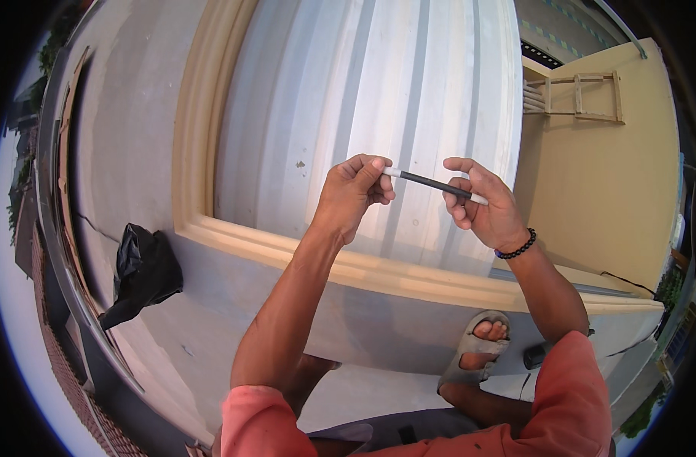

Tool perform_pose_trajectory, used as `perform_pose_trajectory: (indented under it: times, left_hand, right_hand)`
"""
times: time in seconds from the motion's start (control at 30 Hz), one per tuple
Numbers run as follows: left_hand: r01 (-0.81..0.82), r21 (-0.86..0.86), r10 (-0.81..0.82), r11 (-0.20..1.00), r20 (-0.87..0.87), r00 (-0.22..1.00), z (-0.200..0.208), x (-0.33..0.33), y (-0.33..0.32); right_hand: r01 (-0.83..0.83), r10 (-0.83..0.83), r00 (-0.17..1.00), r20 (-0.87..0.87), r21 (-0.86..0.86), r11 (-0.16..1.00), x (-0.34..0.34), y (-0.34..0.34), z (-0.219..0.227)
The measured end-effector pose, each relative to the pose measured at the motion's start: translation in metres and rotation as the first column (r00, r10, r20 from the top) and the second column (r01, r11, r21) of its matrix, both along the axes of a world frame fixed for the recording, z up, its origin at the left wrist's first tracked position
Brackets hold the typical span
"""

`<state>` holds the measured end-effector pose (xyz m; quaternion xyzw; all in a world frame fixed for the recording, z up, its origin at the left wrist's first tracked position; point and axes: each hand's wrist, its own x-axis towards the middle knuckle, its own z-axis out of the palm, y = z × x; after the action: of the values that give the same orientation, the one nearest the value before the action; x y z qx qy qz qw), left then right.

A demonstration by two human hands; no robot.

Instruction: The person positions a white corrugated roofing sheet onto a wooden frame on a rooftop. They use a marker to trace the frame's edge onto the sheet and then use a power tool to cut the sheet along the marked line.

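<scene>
A slim black stick with white ends (437,185) is held up crosswise in front of me, its right end a little lower. My left hand (355,186) is closed, thumb and fingers pinching the stick's left end. At the right end, my right hand (485,199) has its fingers loosely curled about the stick, with one finger raised clear of it. The stick's white right tip shows in front of the palm. A dark beaded bracelet (517,245) circles my right wrist.
Ribbed pale metal sheeting (317,137) lies beyond my hands, framed by a cream moulded ledge (348,270). A black plastic bag (146,266) sits at left. A wooden ladder-like frame (599,97) is at the far right. My sandalled foot (477,346) and a dark cylinder (537,355) are near the ledge.
</scene>
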<state>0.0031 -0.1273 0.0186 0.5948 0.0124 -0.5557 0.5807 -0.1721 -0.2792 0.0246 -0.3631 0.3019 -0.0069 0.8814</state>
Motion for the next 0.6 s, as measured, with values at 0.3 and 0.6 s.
perform_pose_trajectory:
  times: [0.3,0.6]
  left_hand:
    - [0.371,0.105,-0.384,0.923,0.343,0.857,0.006,-0.033,0.010]
    - [0.461,0.229,-0.515,0.857,0.395,0.761,0.018,-0.029,0.066]
  right_hand:
    - [-0.017,0.029,0.999,0.045,-0.255,0.967,0.008,0.021,-0.018]
    - [0.159,-0.219,0.976,0.005,-0.708,0.689,0.012,-0.039,0.019]
